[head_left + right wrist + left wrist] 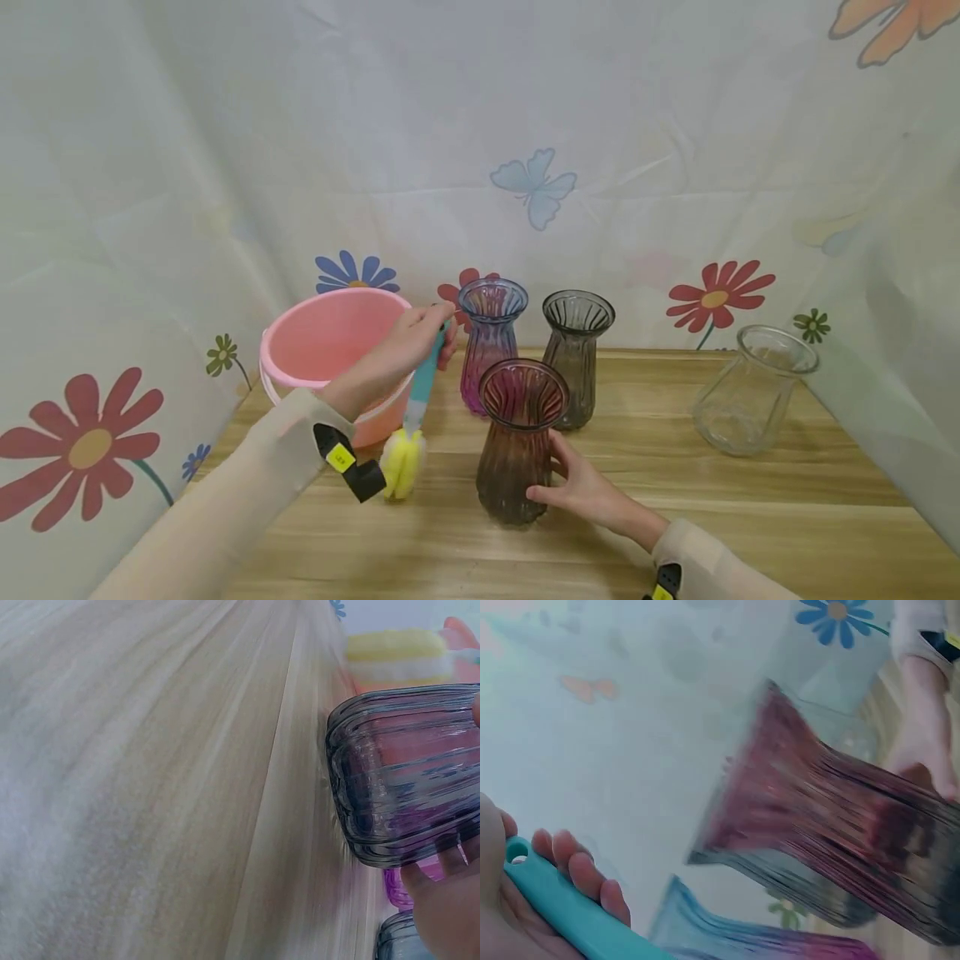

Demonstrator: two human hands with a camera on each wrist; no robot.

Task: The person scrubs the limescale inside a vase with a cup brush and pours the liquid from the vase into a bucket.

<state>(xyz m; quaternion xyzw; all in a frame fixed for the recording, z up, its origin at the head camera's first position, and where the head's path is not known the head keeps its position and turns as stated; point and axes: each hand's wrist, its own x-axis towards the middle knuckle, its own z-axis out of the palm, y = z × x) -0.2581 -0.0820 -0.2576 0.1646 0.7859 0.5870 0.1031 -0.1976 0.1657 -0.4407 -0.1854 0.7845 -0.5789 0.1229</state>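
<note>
My left hand grips the teal handle of a bottle brush, its yellow sponge head pointing down in front of the bucket. The sponge looks slightly blurred in the head view. With my right hand I hold a ribbed glass vase, reddish at the flared mouth and dark toward the base. Thumb and fingers lie on the right side of its lower body. The vase is upright, its base at or just above the table; I cannot tell which. In the right wrist view that base is seen close up.
A pink bucket stands at the left, behind my left forearm. Behind the held vase are a blue-to-magenta vase and a grey one. A clear glass vase leans on the right of the wooden table. Floral cloth surrounds it.
</note>
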